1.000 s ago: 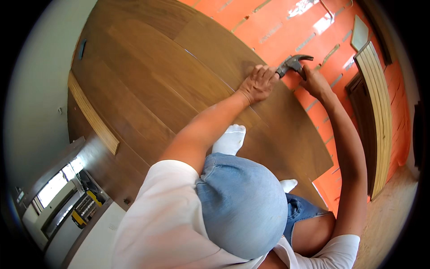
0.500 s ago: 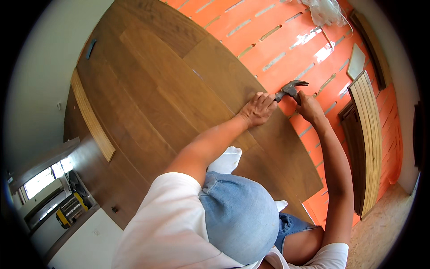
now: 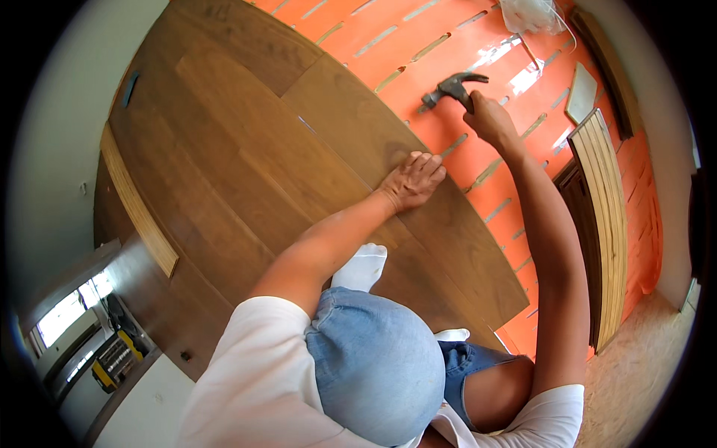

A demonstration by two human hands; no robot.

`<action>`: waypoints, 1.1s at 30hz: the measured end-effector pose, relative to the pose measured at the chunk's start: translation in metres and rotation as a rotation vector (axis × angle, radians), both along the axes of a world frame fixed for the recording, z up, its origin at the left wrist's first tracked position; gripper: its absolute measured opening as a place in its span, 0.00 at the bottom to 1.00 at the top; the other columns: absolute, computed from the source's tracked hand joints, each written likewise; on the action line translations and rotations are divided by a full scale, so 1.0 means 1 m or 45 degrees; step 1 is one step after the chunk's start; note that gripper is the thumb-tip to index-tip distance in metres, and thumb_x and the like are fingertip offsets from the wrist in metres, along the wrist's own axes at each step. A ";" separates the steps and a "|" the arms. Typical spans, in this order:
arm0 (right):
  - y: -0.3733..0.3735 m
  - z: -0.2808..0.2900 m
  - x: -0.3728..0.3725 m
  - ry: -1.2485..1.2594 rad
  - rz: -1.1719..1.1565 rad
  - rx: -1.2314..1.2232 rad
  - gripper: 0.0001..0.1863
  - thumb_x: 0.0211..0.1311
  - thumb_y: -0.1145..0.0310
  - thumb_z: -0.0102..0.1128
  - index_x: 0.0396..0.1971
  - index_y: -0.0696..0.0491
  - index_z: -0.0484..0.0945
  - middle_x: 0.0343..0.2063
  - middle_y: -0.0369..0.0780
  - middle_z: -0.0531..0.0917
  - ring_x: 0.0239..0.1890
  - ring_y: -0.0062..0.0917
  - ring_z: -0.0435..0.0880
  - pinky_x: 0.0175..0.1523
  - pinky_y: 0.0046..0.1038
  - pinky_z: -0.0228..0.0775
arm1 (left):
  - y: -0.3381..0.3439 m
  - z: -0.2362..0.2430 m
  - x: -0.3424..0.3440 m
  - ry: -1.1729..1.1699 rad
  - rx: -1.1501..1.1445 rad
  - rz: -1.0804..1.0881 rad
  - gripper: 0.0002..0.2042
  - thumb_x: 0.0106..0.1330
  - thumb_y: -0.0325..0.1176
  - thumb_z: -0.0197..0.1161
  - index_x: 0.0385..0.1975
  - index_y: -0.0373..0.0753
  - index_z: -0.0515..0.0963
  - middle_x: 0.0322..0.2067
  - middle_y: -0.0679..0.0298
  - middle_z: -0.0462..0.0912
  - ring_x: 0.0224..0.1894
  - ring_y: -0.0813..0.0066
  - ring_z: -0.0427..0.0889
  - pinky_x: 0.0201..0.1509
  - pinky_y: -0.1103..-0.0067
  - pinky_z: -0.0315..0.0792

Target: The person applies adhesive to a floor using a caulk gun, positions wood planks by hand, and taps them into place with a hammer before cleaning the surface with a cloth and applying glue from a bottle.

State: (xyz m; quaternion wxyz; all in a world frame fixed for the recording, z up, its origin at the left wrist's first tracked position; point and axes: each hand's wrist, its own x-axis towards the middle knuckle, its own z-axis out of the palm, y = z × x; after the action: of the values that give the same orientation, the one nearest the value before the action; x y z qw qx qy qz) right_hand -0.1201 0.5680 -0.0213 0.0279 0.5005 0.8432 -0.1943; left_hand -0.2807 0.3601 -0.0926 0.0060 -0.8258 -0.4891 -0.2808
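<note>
My right hand (image 3: 491, 119) is closed round the handle of a claw hammer (image 3: 452, 88). The hammer's dark metal head is raised above the orange underlayment, beyond the edge of the laid floor. My left hand (image 3: 414, 181) rests at the outer edge of a brown wood floor plank (image 3: 455, 224). Its fingers are bent over that edge with their tips out of sight, so I cannot make out what they hold there. The hammer head is apart from both the plank and my left hand.
Orange underlayment (image 3: 418, 52) with slots covers the ground past the planks. Stacked boards (image 3: 601, 224) lie to the right, by a pale flat piece (image 3: 582, 93) and a clear plastic bag (image 3: 532, 15). A loose board (image 3: 138, 198) lies at left, near a yellow-black tool (image 3: 116, 360).
My right hand has lifted the hammer up and away from my left hand and the plank edge. The left hand stays at the edge, while the whole view has shifted slightly.
</note>
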 end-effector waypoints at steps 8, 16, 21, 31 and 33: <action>0.005 -0.040 -0.077 -0.055 0.156 -0.146 0.20 0.61 0.60 0.71 0.43 0.58 0.74 0.36 0.54 0.85 0.40 0.50 0.85 0.46 0.50 0.75 | 0.000 0.003 -0.001 0.008 -0.010 -0.035 0.14 0.61 0.31 0.59 0.46 0.38 0.76 0.49 0.58 0.75 0.50 0.63 0.75 0.60 0.67 0.67; 0.001 -0.015 -0.085 -0.101 0.061 -0.306 0.21 0.61 0.59 0.71 0.43 0.58 0.74 0.35 0.54 0.86 0.42 0.49 0.86 0.45 0.48 0.76 | 0.001 0.005 -0.003 -0.046 0.039 -0.048 0.13 0.61 0.30 0.57 0.45 0.38 0.76 0.48 0.57 0.76 0.47 0.64 0.77 0.60 0.67 0.66; -0.005 -0.022 -0.077 -0.047 0.064 -0.182 0.18 0.59 0.63 0.66 0.45 0.58 0.77 0.37 0.54 0.87 0.43 0.51 0.86 0.48 0.49 0.77 | 0.001 0.003 -0.003 -0.036 -0.015 -0.031 0.14 0.60 0.30 0.58 0.47 0.38 0.76 0.49 0.57 0.75 0.51 0.63 0.76 0.62 0.66 0.65; -0.007 0.000 -0.002 0.036 -0.170 -0.190 0.12 0.59 0.68 0.59 0.40 0.58 0.74 0.32 0.54 0.85 0.38 0.51 0.85 0.43 0.49 0.75 | 0.003 -0.006 0.002 0.091 0.000 -0.025 0.16 0.61 0.32 0.61 0.49 0.40 0.75 0.50 0.59 0.73 0.54 0.62 0.73 0.62 0.65 0.64; -0.008 0.003 0.008 0.004 -0.164 -0.173 0.12 0.59 0.68 0.59 0.40 0.58 0.74 0.32 0.53 0.85 0.37 0.50 0.85 0.42 0.49 0.75 | 0.003 -0.004 0.002 0.076 -0.008 -0.020 0.15 0.61 0.32 0.61 0.49 0.40 0.74 0.50 0.59 0.73 0.54 0.62 0.73 0.62 0.66 0.64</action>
State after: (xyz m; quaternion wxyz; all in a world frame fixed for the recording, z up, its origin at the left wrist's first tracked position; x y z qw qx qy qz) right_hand -0.1123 0.5604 -0.0183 0.0479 0.5503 0.7943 -0.2531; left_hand -0.2786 0.3636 -0.0968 0.0158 -0.8377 -0.4829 -0.2546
